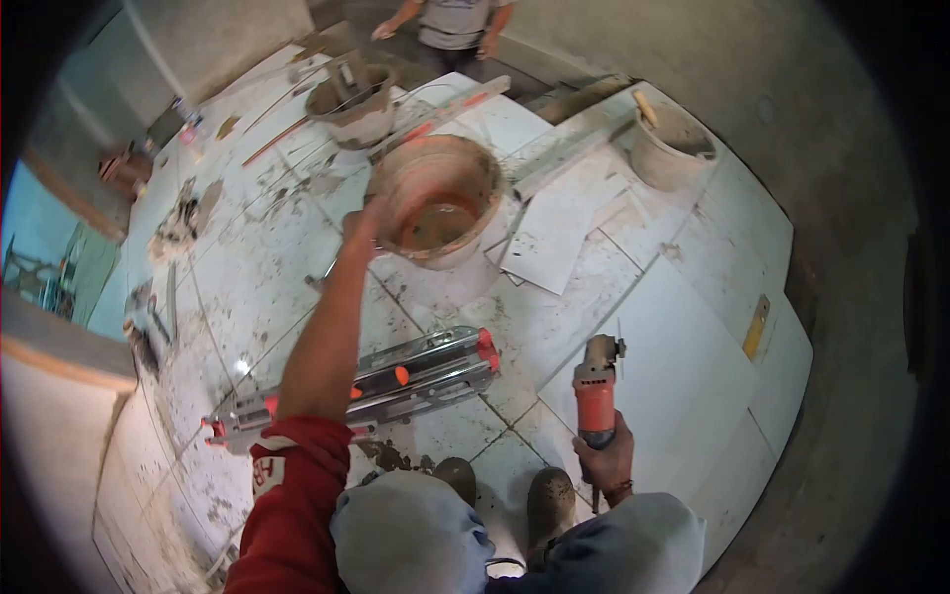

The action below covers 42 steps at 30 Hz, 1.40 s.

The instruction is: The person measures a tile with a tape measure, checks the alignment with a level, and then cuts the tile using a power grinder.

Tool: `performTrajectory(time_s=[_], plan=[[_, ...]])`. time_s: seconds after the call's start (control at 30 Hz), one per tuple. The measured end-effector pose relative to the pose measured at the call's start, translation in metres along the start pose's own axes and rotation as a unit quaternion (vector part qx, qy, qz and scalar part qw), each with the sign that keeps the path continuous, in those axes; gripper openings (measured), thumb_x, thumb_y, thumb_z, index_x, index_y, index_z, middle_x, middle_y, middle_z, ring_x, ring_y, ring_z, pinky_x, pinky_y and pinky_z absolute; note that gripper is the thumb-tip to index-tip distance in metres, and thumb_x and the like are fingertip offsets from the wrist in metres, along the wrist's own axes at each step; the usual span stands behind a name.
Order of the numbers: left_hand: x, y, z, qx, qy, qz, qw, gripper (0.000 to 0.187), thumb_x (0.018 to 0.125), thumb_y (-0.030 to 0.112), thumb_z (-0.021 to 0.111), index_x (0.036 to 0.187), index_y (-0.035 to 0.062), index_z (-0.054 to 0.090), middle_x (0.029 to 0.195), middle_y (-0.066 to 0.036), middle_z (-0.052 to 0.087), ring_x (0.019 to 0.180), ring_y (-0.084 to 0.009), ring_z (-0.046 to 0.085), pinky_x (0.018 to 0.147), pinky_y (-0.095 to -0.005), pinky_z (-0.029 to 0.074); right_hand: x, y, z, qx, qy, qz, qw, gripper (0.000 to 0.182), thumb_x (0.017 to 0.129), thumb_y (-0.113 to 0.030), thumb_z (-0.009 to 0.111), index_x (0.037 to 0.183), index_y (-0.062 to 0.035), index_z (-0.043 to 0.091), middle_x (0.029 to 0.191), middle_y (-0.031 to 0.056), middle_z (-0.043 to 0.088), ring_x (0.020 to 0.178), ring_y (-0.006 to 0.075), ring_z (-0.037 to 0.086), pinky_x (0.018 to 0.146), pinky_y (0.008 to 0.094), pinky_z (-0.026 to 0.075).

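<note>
Your left hand (364, 223) reached the rim of the bucket (436, 201) beyond the tile cutter (396, 381), its fingers too blurred to tell; your right hand (606, 457) clenched the grinder (596, 391) low by your knee; you did well to keep its disc turned away from your boots (550, 500).

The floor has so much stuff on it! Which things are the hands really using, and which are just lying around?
In use:
- orange angle grinder, gripped by the right hand
- muddy bucket, its rim touched by the left hand

Lying about:
- tile cutter
- loose tile
- grey bucket
- far bucket
</note>
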State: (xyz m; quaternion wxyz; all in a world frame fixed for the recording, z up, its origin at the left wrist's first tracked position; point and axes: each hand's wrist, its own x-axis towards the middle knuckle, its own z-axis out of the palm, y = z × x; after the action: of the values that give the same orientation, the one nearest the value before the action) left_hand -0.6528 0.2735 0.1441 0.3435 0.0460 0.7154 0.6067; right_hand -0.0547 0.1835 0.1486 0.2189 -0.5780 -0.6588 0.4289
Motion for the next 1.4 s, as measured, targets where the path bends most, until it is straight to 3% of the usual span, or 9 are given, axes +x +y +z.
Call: performTrajectory(time_s=[0.1,0.13,0.27,0.33,0.5,0.77,1.0,1.3,1.4], plan=[[0.069,0.011,-0.017,0.023,-0.142,0.072,0.987,0.094,0.088,0.057,0.082,0.151,-0.0071,0.053,0.150,-0.023,0.059,0.126,-0.0388,0.064,0.097,-0.0621,0.055,-0.014,-0.004,-0.045,0.038,0.011,0.051,0.998,0.060,0.070,-0.017,0.089,0.119,0.0013,0.060,0.095,0.0141,0.072,0.084,0.0242,0.070,0.082,0.0405,0.058],[0.051,0.038,-0.004,0.153,-0.042,0.055,0.986,0.088,0.091,0.059,0.079,0.149,-0.0044,0.058,0.147,-0.019,0.063,0.122,-0.0323,0.068,0.100,-0.0531,0.056,-0.021,-0.001,-0.057,0.063,0.028,0.032,0.997,0.060,0.070,-0.017,0.089,0.119,0.0012,0.059,0.096,0.0131,0.070,0.085,0.0236,0.069,0.081,0.0399,0.058],[0.140,0.042,0.006,0.071,-0.311,0.058,0.946,0.079,0.098,0.059,0.073,0.151,0.0014,0.060,0.145,-0.011,0.068,0.128,-0.0256,0.068,0.110,-0.0457,0.053,-0.049,0.024,-0.103,0.142,0.093,0.059,0.984,0.063,0.070,-0.013,0.089,0.121,0.0006,0.055,0.099,0.0101,0.066,0.088,0.0212,0.065,0.083,0.0382,0.056],[0.137,0.051,0.014,0.146,-0.217,0.065,0.963,0.076,0.099,0.057,0.074,0.148,0.0009,0.063,0.142,-0.011,0.069,0.124,-0.0269,0.069,0.107,-0.0463,0.055,-0.066,0.032,-0.131,0.124,0.109,0.076,0.983,0.063,0.069,-0.009,0.089,0.122,-0.0005,0.056,0.100,0.0080,0.066,0.090,0.0190,0.064,0.085,0.0368,0.056],[0.035,0.112,0.068,0.324,-0.195,0.305,0.874,0.058,0.091,0.039,0.079,0.120,-0.0111,0.074,0.107,-0.011,0.076,0.091,-0.0219,0.072,0.082,-0.0370,0.059,-0.120,0.087,-0.194,0.148,0.189,0.141,0.961,0.062,0.070,-0.008,0.089,0.126,-0.0007,0.062,0.104,0.0058,0.067,0.092,0.0156,0.065,0.085,0.0349,0.057],[-0.160,0.173,0.224,0.303,-0.267,0.218,0.888,0.047,0.093,0.041,0.081,0.119,0.0030,0.075,0.110,-0.008,0.075,0.095,-0.0181,0.072,0.081,-0.0381,0.058,-0.157,0.192,-0.217,0.275,0.281,0.181,0.902,0.060,0.077,-0.002,0.085,0.132,-0.0038,0.061,0.105,0.0051,0.070,0.092,0.0156,0.069,0.083,0.0340,0.060],[-0.284,0.084,0.441,0.295,-0.375,0.180,0.860,0.051,0.088,0.036,0.087,0.124,0.0016,0.073,0.120,-0.010,0.074,0.110,-0.0226,0.071,0.089,-0.0447,0.059,-0.185,0.216,-0.202,0.353,0.285,0.156,0.877,0.065,0.074,-0.003,0.085,0.135,-0.0040,0.061,0.109,0.0047,0.069,0.095,0.0161,0.070,0.086,0.0341,0.060],[-0.331,0.027,0.519,0.182,-0.338,0.138,0.913,0.058,0.091,0.028,0.085,0.133,-0.0061,0.064,0.126,-0.019,0.072,0.110,-0.0333,0.073,0.094,-0.0506,0.061,-0.189,0.228,-0.197,0.322,0.316,0.166,0.877,0.057,0.069,-0.002,0.082,0.122,-0.0035,0.062,0.097,0.0036,0.067,0.084,0.0164,0.068,0.075,0.0334,0.059],[-0.355,0.014,0.527,0.153,-0.335,0.169,0.914,0.049,0.091,0.026,0.085,0.120,-0.0099,0.069,0.113,-0.022,0.074,0.098,-0.0349,0.075,0.085,-0.0547,0.065,-0.191,0.237,-0.184,0.297,0.339,0.136,0.882,0.057,0.069,-0.004,0.082,0.122,-0.0033,0.062,0.098,0.0040,0.068,0.084,0.0167,0.068,0.075,0.0340,0.059]])
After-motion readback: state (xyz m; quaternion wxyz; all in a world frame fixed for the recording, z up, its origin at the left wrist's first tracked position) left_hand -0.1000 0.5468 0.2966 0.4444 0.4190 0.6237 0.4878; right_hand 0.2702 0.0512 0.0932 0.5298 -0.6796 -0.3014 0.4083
